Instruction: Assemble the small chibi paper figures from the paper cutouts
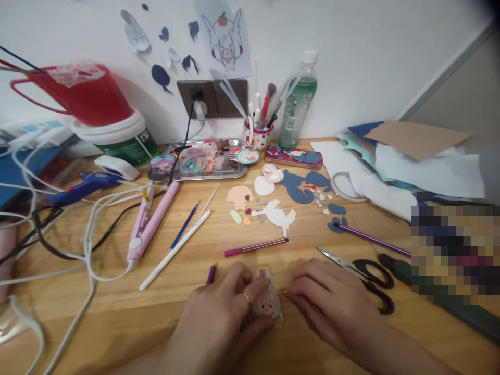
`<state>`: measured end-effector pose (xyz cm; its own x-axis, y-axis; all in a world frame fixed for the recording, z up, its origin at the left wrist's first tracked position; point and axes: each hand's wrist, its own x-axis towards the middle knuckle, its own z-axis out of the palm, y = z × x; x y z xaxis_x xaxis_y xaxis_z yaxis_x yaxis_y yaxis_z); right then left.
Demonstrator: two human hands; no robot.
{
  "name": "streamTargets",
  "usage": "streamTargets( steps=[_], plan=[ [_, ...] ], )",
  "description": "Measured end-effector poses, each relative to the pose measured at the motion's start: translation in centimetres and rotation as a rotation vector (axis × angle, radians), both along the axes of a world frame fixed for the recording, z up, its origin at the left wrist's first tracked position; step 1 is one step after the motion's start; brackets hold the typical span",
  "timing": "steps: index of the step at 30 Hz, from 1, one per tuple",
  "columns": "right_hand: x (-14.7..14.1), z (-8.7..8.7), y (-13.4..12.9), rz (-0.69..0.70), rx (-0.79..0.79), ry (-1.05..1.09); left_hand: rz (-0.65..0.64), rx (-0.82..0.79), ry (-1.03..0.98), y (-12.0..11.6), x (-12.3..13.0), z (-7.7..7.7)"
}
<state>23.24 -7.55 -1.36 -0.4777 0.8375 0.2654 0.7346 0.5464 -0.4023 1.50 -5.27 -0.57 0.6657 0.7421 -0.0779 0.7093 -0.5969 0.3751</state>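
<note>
Near the table's front edge, my left hand (226, 307) is closed on a small paper figure (267, 306) with bunny ears and a smiling face, its thumb lying across the ears. To the right, my right hand (332, 299) pinches a thin tool (282, 291) with a gold-coloured part, whose tip meets the figure's right edge. The rest of the tool is hidden by my fingers. A purple pen cap (211, 274) shows beside my left hand. Black-handled scissors (361, 271) lie just beyond my right hand.
Cut paper pieces (281, 216), a magenta pen (255, 247) and a purple pen (375, 239) lie ahead. A pink straightener (156, 219) and cables are left. Behind stand a metal tray (234, 172), a pen cup (258, 136) and a bottle (299, 104). Paper sheets (429, 172) are back right.
</note>
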Motion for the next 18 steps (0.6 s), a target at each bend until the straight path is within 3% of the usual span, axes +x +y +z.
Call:
streamTargets(
  steps=[7, 11, 15, 18],
  plan=[
    [-0.25, 0.11, -0.08, 0.003, -0.06, 0.031, 0.0, 0.011, -0.023, -0.15, -0.03, -0.34],
    [-0.26, 0.27, 0.48, -0.055, -0.002, 0.064, -0.018, 0.027, -0.035, -0.05, -0.18, -0.56],
    [-0.22, 0.38, 0.73, -0.104, 0.041, 0.092, -0.117, 0.011, -0.139, 0.39, -0.63, -0.33],
    [-0.2, 0.22, 0.5, -0.071, -0.012, 0.094, -0.148, 0.008, -0.247, 0.67, -0.84, 0.39]
  ],
)
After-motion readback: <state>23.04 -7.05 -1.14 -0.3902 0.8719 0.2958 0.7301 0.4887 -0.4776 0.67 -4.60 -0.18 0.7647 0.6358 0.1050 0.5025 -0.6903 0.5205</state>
